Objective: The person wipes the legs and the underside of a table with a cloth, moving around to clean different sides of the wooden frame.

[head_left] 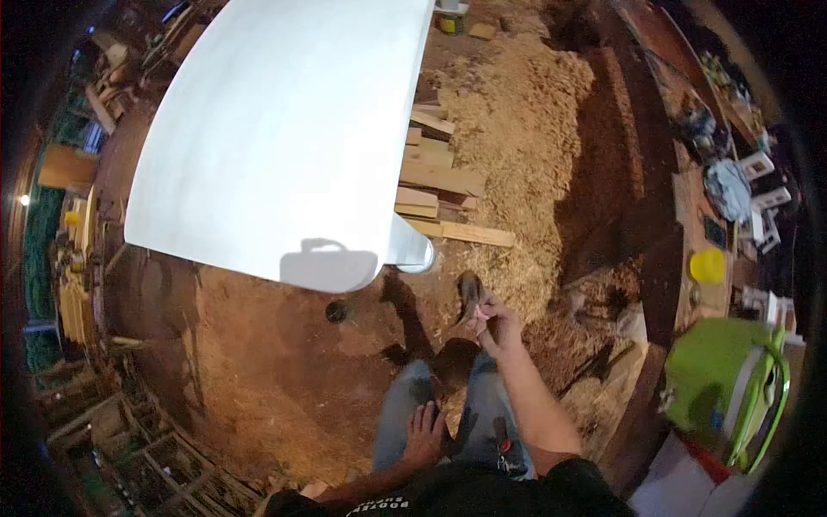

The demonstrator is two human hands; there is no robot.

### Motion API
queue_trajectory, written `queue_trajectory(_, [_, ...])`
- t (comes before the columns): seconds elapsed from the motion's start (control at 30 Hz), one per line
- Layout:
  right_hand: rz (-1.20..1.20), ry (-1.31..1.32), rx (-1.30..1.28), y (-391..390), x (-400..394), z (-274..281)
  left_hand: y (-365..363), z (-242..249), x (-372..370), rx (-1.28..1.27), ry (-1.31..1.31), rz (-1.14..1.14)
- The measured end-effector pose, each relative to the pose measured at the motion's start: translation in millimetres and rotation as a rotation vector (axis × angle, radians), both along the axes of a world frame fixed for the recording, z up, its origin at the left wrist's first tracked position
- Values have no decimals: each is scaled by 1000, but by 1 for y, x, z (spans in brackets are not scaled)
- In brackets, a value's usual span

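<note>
White and smooth, a large panel (276, 129) with a curved outer edge fills the upper left and middle of the view, ahead of a seated person in a dark shirt (448, 491) and blue jeans (401, 401). A grey shadow, shaped like a case with a handle, falls on its near end. A rounded white piece (415, 252) shows at the panel's near right corner.

The person's right hand (493, 320) reaches forward over the floor, apart from the panel, just beyond the knees. Its grip is nearly closed, the fingertips drawn together in a pinch; a pale pink speck shows there, but I cannot tell whether it is a held object or a fingertip. The left hand (424, 428) rests on the jeans, palm down, grip open, fingers slightly spread.

Beside the panel's right edge lie cut boards (444, 178), and beyond them a wide spread of wood shavings (517, 112) covers the brown floor (258, 353). A small dark round thing (336, 311) lies near the panel's near edge.

Along the right side, a tabletop (713, 297) carries a yellow round object (707, 266) and a crumpled grey-blue cloth (728, 189). Nearer stands a bright green item (715, 370) with a tubular frame.
</note>
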State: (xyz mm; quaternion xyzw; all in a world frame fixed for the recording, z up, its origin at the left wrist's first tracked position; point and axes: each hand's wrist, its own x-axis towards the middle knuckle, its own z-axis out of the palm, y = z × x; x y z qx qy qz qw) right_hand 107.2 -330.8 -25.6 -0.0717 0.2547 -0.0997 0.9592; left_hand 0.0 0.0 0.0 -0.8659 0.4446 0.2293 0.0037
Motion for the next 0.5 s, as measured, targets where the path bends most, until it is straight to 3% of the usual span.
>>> queue_trajectory(0.07, [94,29,-180,3,21,3,7,21,25,-147,174,271])
queue_trajectory(0.1, [124,89,-43,34,6,1,23,38,37,-150,229,383])
queue_trajectory(0.13, [147,73,-44,14,22,-7,23,5,68,-158,167,424])
queue_trajectory(0.17, [169,65,-66,-9,29,-14,33,-55,89,-191,296,678])
queue_trajectory(0.27, [148,117,-136,-46,37,-56,19,-121,197,-438,170,1089])
queue_trajectory(0.37, [40,85,-75,-44,55,-83,1,-136,299,-799,112,1287])
queue_trajectory(0.43, [2,-26,-22,-50,67,-110,-16,-129,351,-1048,133,1333])
queue_trajectory(0.5, [-64,59,-16,-49,86,-147,-32,-118,389,-1284,167,1327])
